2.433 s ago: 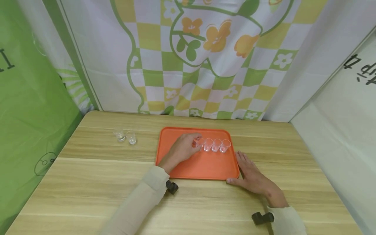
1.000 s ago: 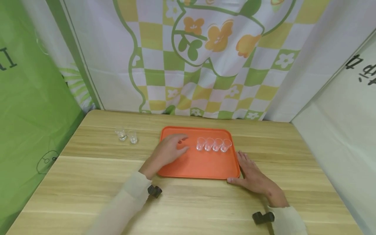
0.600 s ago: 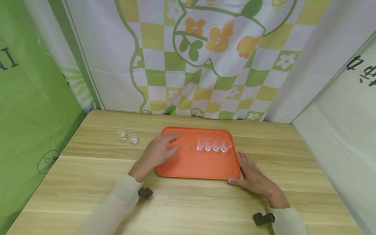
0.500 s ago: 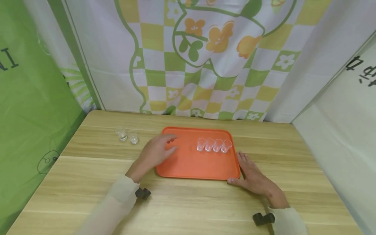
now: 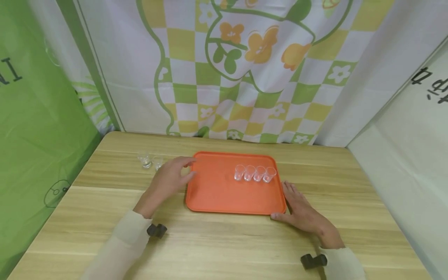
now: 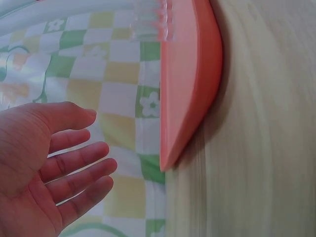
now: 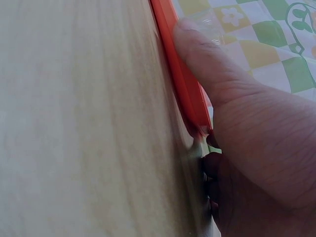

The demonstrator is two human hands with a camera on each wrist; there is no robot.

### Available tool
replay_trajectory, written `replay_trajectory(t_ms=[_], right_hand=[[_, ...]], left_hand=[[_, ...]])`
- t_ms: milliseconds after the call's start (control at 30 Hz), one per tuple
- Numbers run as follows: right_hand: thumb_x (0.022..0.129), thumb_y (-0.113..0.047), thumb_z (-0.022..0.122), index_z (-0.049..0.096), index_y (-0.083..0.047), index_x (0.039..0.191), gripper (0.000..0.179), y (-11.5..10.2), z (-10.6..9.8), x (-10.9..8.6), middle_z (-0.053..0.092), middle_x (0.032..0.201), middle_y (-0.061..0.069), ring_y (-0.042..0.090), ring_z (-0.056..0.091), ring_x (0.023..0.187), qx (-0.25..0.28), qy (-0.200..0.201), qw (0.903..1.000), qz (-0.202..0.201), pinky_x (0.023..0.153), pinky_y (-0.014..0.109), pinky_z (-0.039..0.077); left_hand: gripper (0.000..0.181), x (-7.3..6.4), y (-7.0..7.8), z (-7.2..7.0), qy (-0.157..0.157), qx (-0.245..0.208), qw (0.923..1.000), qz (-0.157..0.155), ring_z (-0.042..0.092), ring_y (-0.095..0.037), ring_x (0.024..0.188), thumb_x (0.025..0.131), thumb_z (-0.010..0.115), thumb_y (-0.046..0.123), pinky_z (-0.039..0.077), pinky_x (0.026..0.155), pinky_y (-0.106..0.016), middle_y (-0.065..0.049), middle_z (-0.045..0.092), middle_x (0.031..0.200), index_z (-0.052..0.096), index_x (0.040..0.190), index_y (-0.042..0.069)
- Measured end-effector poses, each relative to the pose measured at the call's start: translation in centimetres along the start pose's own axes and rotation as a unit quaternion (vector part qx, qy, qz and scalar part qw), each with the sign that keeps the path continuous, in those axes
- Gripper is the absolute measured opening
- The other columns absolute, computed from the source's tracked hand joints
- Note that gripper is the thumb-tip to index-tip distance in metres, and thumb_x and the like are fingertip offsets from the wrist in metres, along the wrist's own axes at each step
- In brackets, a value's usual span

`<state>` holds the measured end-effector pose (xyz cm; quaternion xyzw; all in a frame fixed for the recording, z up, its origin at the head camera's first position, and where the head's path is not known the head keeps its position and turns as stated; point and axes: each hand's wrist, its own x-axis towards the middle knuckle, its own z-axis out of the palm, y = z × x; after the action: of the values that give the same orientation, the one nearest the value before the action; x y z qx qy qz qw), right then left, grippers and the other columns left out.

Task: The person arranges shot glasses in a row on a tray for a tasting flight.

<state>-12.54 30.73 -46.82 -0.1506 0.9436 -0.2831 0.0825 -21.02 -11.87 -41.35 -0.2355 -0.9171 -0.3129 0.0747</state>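
Over the left edge of an orange tray (image 5: 217,198), my left hand (image 5: 168,177) hovers with its fingers spread and nothing between them; the left wrist view shows its bare palm (image 6: 22,158). My right hand (image 5: 301,210) lies at the tray's front right corner, fingers along the right side and thumb at the front edge. In a row across the tray's right half stand several small clear cups (image 5: 249,173). Two more such cups are on the table at the left: one clear cup (image 5: 145,160) in full view, the other (image 5: 158,160) partly hidden behind my left hand.
The wooden table (image 5: 231,245) reaches back to a curtain (image 5: 241,89) with a checked flower print. A green cloth (image 5: 42,136) closes off the left side, a white one (image 5: 402,144) the right. A black wrist camera (image 5: 156,230) sits on my left sleeve.
My left hand has let go of the leftmost cup of the row and drawn back leftward across the tray to its left edge. My right hand stays at the tray's corner.
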Motion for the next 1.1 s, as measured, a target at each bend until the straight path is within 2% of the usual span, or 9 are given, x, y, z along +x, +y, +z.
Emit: replay_trajectory(t_ms=[500, 700, 867, 1100], right_hand=[[0.092, -0.055, 0.072, 0.007, 0.001, 0.164, 0.112, 0.0, 0.0, 0.0, 0.003, 0.168, 0.028, 0.047, 0.002, 0.153, -0.006, -0.008, 0.9999, 0.011, 0.118, 0.070, 0.006], [0.092, -0.055, 0.072, 0.007, 0.000, 0.164, 0.112, 0.0, 0.0, 0.0, 0.002, 0.168, 0.027, 0.046, 0.001, 0.153, -0.004, -0.010, 0.9999, 0.012, 0.118, 0.069, 0.006], [0.092, -0.055, 0.073, 0.008, 0.001, 0.164, 0.112, -0.1, -0.1, 0.0, 0.003, 0.168, 0.028, 0.047, 0.002, 0.153, -0.002, -0.008, 0.9999, 0.012, 0.118, 0.069, 0.006], [0.092, -0.054, 0.074, 0.008, 0.001, 0.164, 0.111, -0.2, -0.1, 0.0, 0.004, 0.167, 0.029, 0.048, 0.002, 0.153, 0.000, -0.007, 0.9999, 0.010, 0.118, 0.070, 0.006]], left_hand=[[0.036, -1.1, -2.4, -2.2, 0.044, 0.020, 0.9988, 0.002, 0.066, -0.032, 0.106, 0.095, 0.076, 0.015, 0.055, 0.087, -0.051, -0.014, 0.071, 0.118, 0.070, 0.128, 0.003], [0.037, -1.5, -3.0, -2.8, 0.043, 0.025, 0.9988, 0.002, 0.066, -0.035, 0.113, 0.095, 0.075, 0.014, 0.053, 0.095, -0.053, -0.015, 0.070, 0.123, 0.069, 0.129, 0.001], [0.036, -1.6, -3.6, -3.3, 0.055, 0.029, 0.9980, 0.007, 0.063, -0.039, 0.119, 0.095, 0.075, 0.015, 0.050, 0.100, -0.055, -0.017, 0.068, 0.126, 0.069, 0.128, 0.002], [0.036, -1.9, -4.5, -4.2, 0.068, 0.035, 0.9971, -0.002, 0.059, -0.041, 0.123, 0.096, 0.075, 0.015, 0.046, 0.104, -0.057, -0.020, 0.066, 0.129, 0.068, 0.128, 0.000]])
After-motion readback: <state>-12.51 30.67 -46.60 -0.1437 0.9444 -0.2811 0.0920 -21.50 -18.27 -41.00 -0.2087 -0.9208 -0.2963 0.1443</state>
